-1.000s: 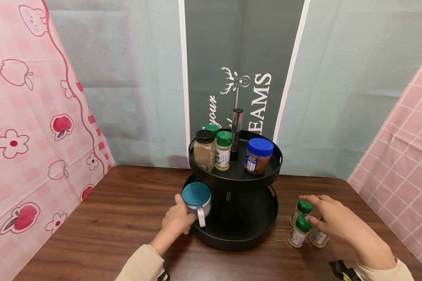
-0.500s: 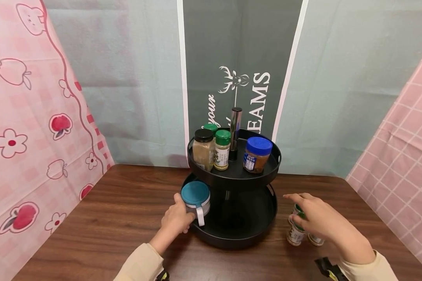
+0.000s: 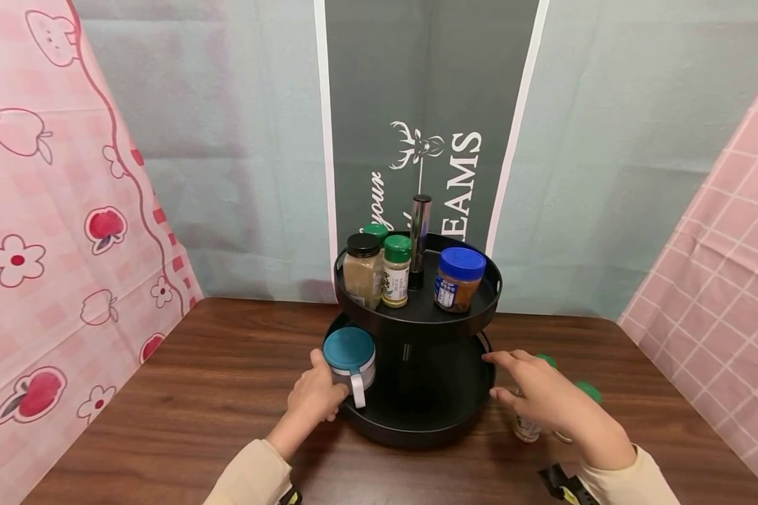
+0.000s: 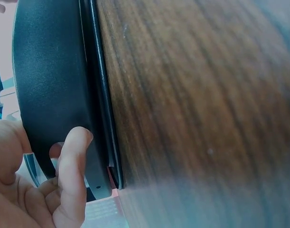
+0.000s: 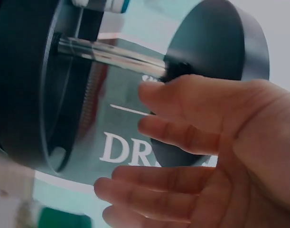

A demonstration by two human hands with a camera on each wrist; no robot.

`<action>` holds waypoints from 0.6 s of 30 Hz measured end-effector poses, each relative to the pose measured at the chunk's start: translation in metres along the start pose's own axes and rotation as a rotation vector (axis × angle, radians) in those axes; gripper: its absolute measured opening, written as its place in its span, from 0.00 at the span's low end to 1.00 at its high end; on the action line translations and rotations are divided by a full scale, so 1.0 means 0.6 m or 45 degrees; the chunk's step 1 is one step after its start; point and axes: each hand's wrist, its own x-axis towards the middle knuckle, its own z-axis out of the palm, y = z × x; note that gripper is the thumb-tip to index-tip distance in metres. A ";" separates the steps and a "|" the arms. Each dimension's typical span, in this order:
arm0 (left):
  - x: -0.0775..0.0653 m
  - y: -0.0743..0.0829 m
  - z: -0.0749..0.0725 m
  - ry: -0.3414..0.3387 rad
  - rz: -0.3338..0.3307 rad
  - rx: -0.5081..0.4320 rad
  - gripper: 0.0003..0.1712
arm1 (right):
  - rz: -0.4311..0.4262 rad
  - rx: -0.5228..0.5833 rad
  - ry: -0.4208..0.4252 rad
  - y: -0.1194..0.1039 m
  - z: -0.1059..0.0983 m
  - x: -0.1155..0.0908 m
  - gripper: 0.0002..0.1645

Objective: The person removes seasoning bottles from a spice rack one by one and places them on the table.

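Note:
A black two-tier turntable rack (image 3: pixel 410 436) stands on the table. My left hand (image 3: pixel 318 393) holds its lower tray at the left rim; in the left wrist view that hand's fingers (image 4: pixel 74 166) curl at the handle slot in the tray wall (image 4: pixel 52 71). A canister with a teal lid (image 3: pixel 349 348) and white handle sits in the lower tray beside that hand. My right hand (image 3: pixel 543 393) is spread at the lower tray's right rim, holding nothing; contact is unclear. In the right wrist view its fingers (image 5: pixel 159 192) are apart, near the metal post (image 5: pixel 111 57).
On the upper tray stand a black-lidded jar (image 3: pixel 363 277), two green-capped bottles, one being (image 3: pixel 396 273), and a blue-lidded jar (image 3: pixel 459 280). Several green-capped spice bottles (image 3: pixel 527 429) stand on the wooden table (image 3: pixel 240 351), partly hidden behind my right hand. Fabric hangs behind and at both sides.
My right hand has moved left, from over the green-capped bottles to the lower tray's right rim. The left hand keeps its hold, and the rack stays in place.

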 end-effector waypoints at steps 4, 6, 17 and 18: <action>0.000 0.000 -0.001 -0.003 0.004 -0.004 0.30 | 0.028 0.022 0.010 -0.006 0.014 0.006 0.26; -0.001 0.001 0.000 -0.006 0.000 -0.006 0.30 | 0.054 0.012 0.017 -0.009 0.022 0.008 0.26; 0.000 -0.002 -0.001 -0.013 -0.010 -0.008 0.31 | 0.283 0.028 0.016 -0.019 0.057 0.014 0.31; 0.000 -0.002 -0.001 -0.014 -0.011 -0.007 0.31 | 0.299 0.033 0.012 -0.019 0.059 0.015 0.32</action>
